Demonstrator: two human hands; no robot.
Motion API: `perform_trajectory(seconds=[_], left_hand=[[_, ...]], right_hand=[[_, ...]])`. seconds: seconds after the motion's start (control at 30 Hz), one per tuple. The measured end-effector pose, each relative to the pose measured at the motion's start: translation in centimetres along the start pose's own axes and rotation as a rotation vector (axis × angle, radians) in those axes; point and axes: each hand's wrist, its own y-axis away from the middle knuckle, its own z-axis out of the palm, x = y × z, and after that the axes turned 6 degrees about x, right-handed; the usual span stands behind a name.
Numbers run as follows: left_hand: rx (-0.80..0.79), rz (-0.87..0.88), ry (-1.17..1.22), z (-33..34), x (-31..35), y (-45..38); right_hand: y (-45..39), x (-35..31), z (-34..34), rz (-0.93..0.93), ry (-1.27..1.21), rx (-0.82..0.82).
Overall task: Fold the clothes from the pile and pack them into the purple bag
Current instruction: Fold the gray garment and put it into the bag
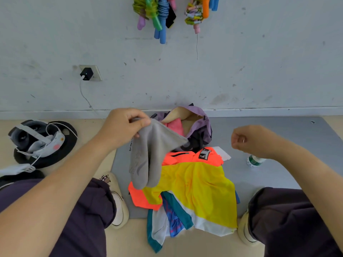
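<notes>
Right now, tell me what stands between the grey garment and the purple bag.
Nothing visible does. The left hand holds the grey garment just in front of the purple bag, whose mouth is open, with a pink item already inside.

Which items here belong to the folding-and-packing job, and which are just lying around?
Job: grey garment pinched by left hand; purple bag holding a pink item; yellow-orange shirt atop the pile; right hand empty.

Lying about: headset, water bottle, charger, paper.
</notes>
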Motion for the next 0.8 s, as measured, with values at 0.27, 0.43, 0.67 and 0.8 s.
perform_trajectory(seconds=[0.27,0.43,0.67,0.8], left_hand=[[-0.200,0.281,-0.178,3.1,1.8,1.3],[-0.282,0.427,-0.052,4.2,4.6,2.0],[-0.052,0.334,0.088,3.6,5.6,1.7],[-0.098,0.281,0.128,2.2,5.4,1.3]], right_hand=[[1.1,-3.9,1.3,-0.208,-0.279,0.088],[1.6,-7.6,0.9,-0.375,-0.535,0.198],[1.4,-7.7,-0.2,-0.287,-0.644,0.079],[1.4,-6.7,-0.9,-0.171,-0.729,-0.021]])
